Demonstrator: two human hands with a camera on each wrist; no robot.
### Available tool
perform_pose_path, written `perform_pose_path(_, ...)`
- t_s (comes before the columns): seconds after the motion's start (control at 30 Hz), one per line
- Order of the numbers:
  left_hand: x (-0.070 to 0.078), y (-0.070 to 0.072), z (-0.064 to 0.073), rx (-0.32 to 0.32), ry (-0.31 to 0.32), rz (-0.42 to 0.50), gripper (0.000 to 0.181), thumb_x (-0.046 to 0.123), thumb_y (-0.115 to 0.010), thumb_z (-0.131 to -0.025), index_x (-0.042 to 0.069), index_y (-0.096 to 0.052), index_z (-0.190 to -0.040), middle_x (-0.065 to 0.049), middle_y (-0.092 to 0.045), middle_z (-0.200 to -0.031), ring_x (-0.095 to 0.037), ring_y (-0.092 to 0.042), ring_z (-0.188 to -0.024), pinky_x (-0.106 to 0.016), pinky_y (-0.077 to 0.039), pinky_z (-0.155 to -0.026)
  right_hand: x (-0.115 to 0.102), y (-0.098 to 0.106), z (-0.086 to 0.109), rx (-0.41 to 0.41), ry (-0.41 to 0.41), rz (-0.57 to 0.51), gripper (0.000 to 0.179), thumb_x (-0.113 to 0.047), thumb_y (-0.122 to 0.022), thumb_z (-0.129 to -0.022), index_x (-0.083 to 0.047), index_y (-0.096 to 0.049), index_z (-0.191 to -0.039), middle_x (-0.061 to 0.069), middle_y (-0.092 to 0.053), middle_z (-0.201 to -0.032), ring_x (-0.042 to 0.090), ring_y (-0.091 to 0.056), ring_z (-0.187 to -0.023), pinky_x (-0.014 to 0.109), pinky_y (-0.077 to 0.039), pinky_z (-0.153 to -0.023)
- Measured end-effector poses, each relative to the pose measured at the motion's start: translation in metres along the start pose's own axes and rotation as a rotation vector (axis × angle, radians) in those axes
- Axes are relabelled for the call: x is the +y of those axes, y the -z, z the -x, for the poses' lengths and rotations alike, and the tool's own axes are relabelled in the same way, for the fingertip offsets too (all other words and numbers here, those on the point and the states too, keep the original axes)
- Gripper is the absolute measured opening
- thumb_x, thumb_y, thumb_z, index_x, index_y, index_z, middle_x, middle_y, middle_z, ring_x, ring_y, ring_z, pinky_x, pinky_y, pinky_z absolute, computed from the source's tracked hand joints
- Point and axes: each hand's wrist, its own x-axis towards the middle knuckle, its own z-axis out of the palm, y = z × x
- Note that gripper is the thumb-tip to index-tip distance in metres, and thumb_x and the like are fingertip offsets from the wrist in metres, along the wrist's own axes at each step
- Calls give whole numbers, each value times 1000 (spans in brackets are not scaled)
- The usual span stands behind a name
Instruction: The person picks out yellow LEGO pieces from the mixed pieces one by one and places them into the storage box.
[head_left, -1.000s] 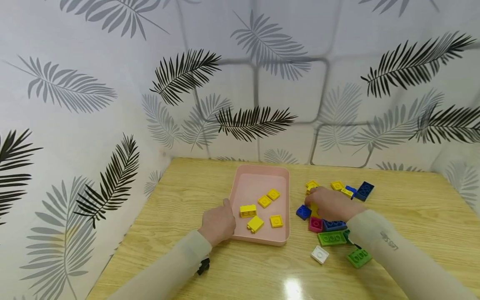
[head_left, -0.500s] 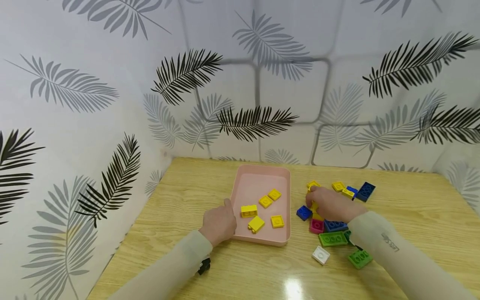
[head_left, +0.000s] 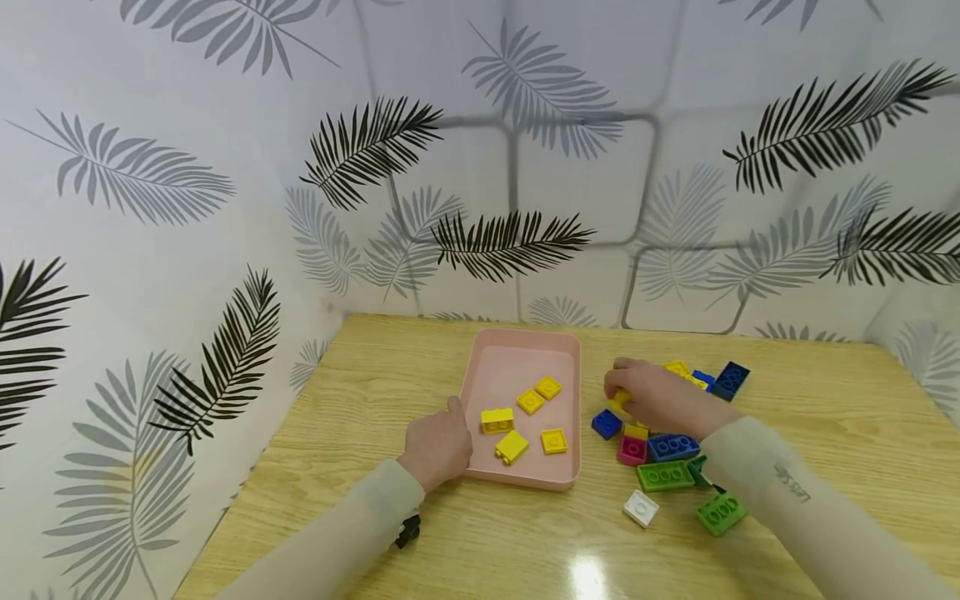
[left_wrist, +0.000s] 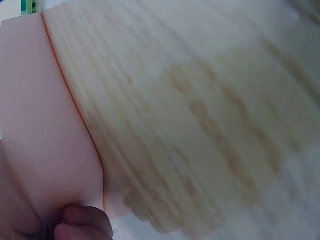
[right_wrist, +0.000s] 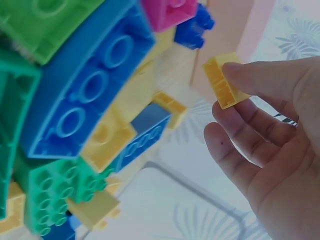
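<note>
My left hand [head_left: 437, 446] grips the left wall of a pink tray [head_left: 525, 482] near its front corner. In the left wrist view its curled fingers [left_wrist: 85, 222] lie against the tray's side. My right hand [head_left: 660, 400] pinches a small yellow toy brick [right_wrist: 226, 80] between thumb and fingertips, hollow underside showing in the right wrist view. In the head view this hand hangs over the far side of the brick pile, just right of the tray. Inside the tray lie several yellow bricks [head_left: 553, 442].
Below and around my right hand lie a blue brick [head_left: 606, 424], a pink brick [head_left: 632, 450], a long blue brick [head_left: 672, 447], green bricks [head_left: 666, 477] and a white brick [head_left: 641, 508]. A dark blue brick [head_left: 730, 381] lies behind. A patterned wall covering [head_left: 480, 167] rises behind the table.
My right hand has shifted slightly left and up off the pile, with the yellow brick between its fingers. More of the long blue brick shows. The left hand stays on the tray.
</note>
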Motion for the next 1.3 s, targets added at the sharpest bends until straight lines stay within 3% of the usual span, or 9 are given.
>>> perform_pose_path(0.3,-1,-1,1,8,-12,-3,54,26,-57,-99,-6,-40,-138,-2,-49,-56,-14,-45,-43,-29,-37,-40,-33,9,-9,-41,4,-3,17,-8,-75,-90,-15,-71,-105,-2,-62,-100,10,-58,-80,32,-57,-78)
perform_pose_path(0.7,-2,-1,-1,8,-8,-38,58,29,-59,-98,-6,-40,-141,-3,-50,-56,-15,-48,-44,-31,-41,-42,-82,3,-25,-121,124,-9,12,-12,-74,-91,-17,-72,-102,-7,-61,-96,11,-55,-82,26,-53,-79)
perform_pose_path(1.3,-1,-3,-1,23,-2,-48,57,28,-58,-98,-5,-43,-141,-4,-51,-57,-16,-50,-45,-34,-47,-45,-109,-29,-31,-234,196,-34,18,-13,-74,-91,-18,-74,-109,-7,-66,-98,5,-55,-79,24,-54,-83)
